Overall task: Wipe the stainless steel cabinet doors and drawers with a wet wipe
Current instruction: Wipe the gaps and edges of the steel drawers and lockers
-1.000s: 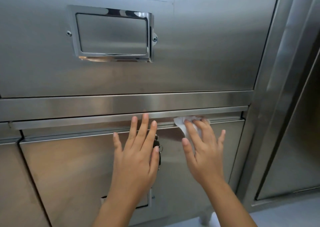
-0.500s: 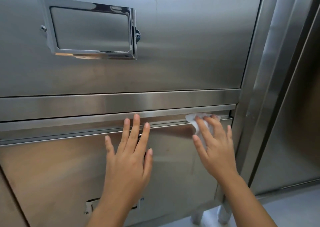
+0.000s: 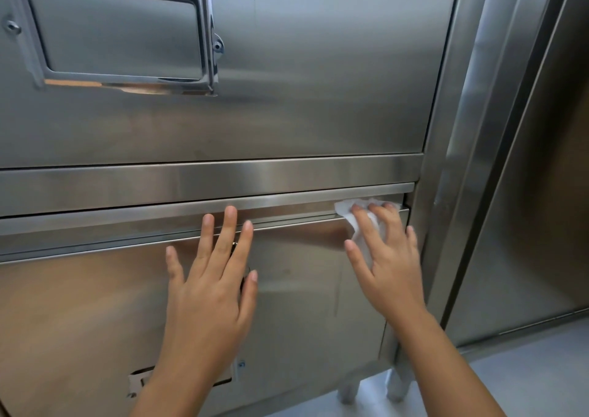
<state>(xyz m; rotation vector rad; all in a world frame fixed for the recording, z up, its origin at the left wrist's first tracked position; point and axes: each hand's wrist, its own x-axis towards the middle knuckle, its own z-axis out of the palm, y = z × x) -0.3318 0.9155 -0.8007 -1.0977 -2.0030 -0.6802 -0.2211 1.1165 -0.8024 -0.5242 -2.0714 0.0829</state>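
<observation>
A crumpled white wet wipe [image 3: 361, 225] is pressed against the top right corner of the lower brushed stainless steel drawer front [image 3: 302, 289]. Its long axis runs steeply, from the upper end at the drawer's long horizontal pull rail [image 3: 271, 201] down toward the drawer face; the upper end fans out leftward along the rail. The wipe looks thin, wrinkled and bunched, with a ragged pale edge showing above and to the left of the fingers, and most of it is hidden beneath the hand.

The right hand [image 3: 387, 267] lies flat over the wipe, fingers spread and pointing up at the rail, pinning the wipe to the metal rather than pinching it. The thumb sticks out to the left, just below the wipe's lower end.

The left hand [image 3: 210, 292] rests open and empty on the same drawer front, well to the left of the wipe, palm against the steel; its fingertips reach up to the rail. A small dark lock [image 3: 247, 273] peeks out beside its thumb.

Above the rail sits the upper steel drawer front [image 3: 318, 82], carrying a shiny chrome rectangular label frame [image 3: 121, 34] toward its left. To the right of the lower drawer stands a vertical steel cabinet post [image 3: 446, 161], and beyond it a tall steel cabinet door [image 3: 541, 209]. Below the drawer, two short round metal legs [image 3: 395, 388] stand on a pale grey floor [image 3: 526, 369].
</observation>
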